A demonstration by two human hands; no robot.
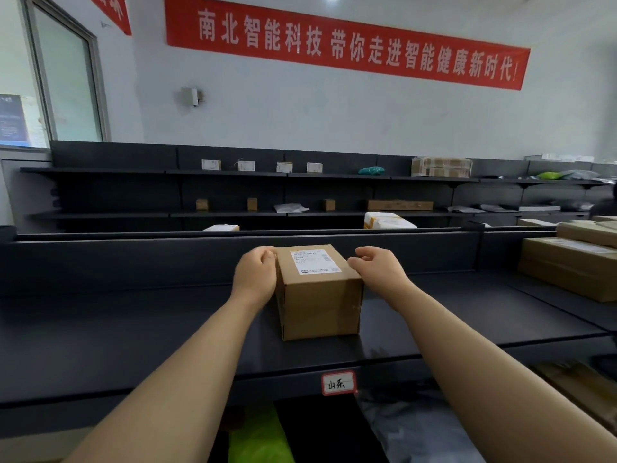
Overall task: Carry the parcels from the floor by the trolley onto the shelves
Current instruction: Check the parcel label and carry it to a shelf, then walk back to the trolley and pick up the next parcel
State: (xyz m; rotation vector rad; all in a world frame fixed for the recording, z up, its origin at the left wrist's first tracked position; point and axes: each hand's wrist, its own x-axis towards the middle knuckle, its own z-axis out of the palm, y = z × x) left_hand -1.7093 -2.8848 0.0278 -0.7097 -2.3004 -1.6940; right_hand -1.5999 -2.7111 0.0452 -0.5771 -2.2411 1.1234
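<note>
A small brown cardboard parcel [320,295] with a white shipping label on top stands on the dark top shelf [133,329] straight ahead of me. My left hand [257,272] lies against the parcel's left side, and its fingers curl over the far left top corner. My right hand [377,270] is at the parcel's right top edge. Its thumb is at the edge and its fingers are loosely curled in the air, holding nothing.
Larger flat cartons [571,262] are stacked at the right end of the same shelf. A red-framed paper tag [339,383] is on the shelf's front lip. Green and grey bags [260,439] lie on the level below. Another rack [233,177] behind holds several small parcels.
</note>
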